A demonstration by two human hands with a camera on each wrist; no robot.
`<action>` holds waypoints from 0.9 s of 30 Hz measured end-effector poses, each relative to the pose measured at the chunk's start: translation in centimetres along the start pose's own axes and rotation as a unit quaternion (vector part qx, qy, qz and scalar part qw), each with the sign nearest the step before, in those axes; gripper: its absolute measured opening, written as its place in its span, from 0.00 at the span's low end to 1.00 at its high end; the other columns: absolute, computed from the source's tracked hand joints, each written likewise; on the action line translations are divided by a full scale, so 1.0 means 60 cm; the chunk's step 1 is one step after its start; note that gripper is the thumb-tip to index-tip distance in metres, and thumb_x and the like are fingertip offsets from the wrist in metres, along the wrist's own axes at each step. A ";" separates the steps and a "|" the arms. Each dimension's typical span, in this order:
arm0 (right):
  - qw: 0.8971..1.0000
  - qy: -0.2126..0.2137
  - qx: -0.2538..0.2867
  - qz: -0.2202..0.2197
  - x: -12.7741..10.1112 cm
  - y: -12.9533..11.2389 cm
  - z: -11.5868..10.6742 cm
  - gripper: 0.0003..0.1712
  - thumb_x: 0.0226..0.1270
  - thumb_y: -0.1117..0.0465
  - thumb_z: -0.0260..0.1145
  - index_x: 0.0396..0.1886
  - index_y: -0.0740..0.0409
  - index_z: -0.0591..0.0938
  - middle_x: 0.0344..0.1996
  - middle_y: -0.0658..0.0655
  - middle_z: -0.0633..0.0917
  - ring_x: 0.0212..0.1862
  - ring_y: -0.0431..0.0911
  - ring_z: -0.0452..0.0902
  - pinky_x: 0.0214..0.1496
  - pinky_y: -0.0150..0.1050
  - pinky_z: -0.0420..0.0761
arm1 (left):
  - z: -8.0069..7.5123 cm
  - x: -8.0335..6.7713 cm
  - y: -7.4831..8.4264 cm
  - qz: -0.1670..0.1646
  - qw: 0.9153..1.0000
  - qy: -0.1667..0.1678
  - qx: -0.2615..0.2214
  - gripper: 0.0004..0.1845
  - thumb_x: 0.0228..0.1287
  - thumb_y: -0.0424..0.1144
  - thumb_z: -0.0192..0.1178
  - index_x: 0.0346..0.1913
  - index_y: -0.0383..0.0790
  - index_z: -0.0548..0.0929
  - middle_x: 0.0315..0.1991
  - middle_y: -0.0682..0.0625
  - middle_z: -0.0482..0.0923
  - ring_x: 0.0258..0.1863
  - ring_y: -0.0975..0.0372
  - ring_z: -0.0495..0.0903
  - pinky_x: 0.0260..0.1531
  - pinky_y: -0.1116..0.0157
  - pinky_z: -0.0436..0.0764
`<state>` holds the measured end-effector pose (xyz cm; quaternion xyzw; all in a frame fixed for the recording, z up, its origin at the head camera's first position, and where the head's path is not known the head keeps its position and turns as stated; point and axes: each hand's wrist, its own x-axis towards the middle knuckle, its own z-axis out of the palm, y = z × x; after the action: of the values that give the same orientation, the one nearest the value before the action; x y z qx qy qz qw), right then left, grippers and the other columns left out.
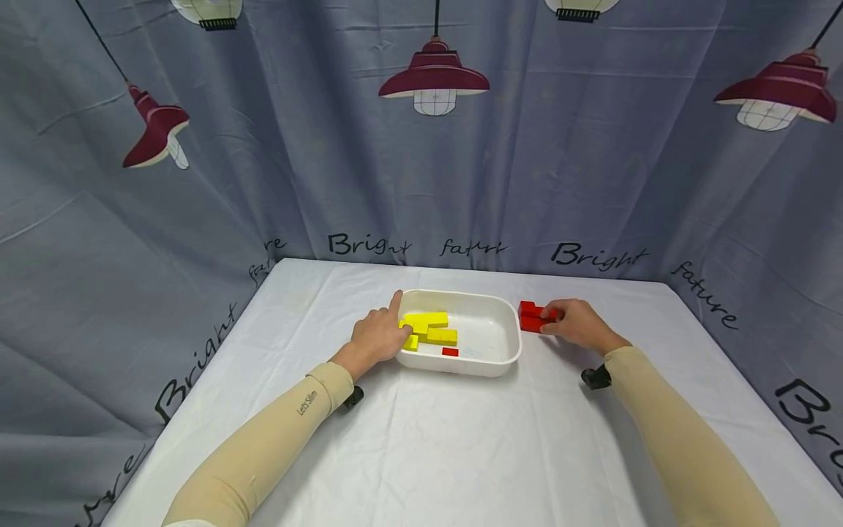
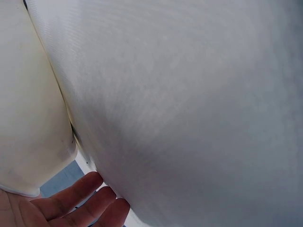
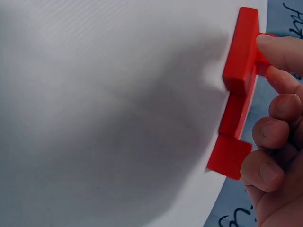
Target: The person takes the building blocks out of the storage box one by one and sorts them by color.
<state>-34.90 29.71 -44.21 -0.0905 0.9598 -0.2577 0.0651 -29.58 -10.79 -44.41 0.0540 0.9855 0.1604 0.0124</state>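
Observation:
My left hand (image 1: 378, 337) is at the left end of a white plastic tray (image 1: 487, 366), thumb over the rim and index finger stretched along it. In the left wrist view its other fingers (image 2: 78, 196) lie beside the tray's outer wall (image 2: 33, 94), near the tablecloth; the thumb is hidden. Several yellow blocks (image 1: 442, 337) and a small red block (image 1: 450, 352) lie inside the tray. To the tray's right, my right hand (image 1: 579, 324) pinches a red block (image 3: 262, 64) between thumb and index finger. Other red blocks (image 3: 240, 52) lie close beside it.
A white cloth covers the table (image 1: 448, 454). Behind it and along both sides hangs a grey-blue curtain (image 1: 316, 168) printed with lamps and lettering. A dark wrist device (image 1: 596, 377) sits under the right wrist.

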 end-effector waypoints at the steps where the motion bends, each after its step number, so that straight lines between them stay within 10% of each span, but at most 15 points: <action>1: 1.000 -0.001 -0.001 -0.004 0.000 -0.003 -0.001 0.18 0.62 0.55 0.73 0.48 0.59 0.84 0.37 0.59 0.78 0.39 0.52 0.70 0.37 0.40 0.71 | 0.000 0.000 0.000 0.000 1.000 0.000 0.000 0.42 0.68 0.53 0.47 0.81 0.48 0.46 0.58 0.39 0.79 0.51 0.51 0.79 0.45 0.49 0.79; 27: 0.995 -0.034 0.014 -0.091 0.000 -0.091 -0.031 0.12 0.60 0.56 0.75 0.41 0.54 0.87 0.23 0.53 0.77 0.31 0.48 0.72 0.33 0.39 0.73 | -0.002 0.000 0.002 -0.005 1.000 -0.008 -0.001 0.42 0.69 0.54 0.47 0.81 0.49 0.46 0.59 0.39 0.78 0.53 0.50 0.79 0.47 0.48 0.79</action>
<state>-34.46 25.95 -39.86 -0.1854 0.9411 -0.2725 0.0751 -29.55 -10.74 -44.25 0.0502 0.9854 0.1612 0.0209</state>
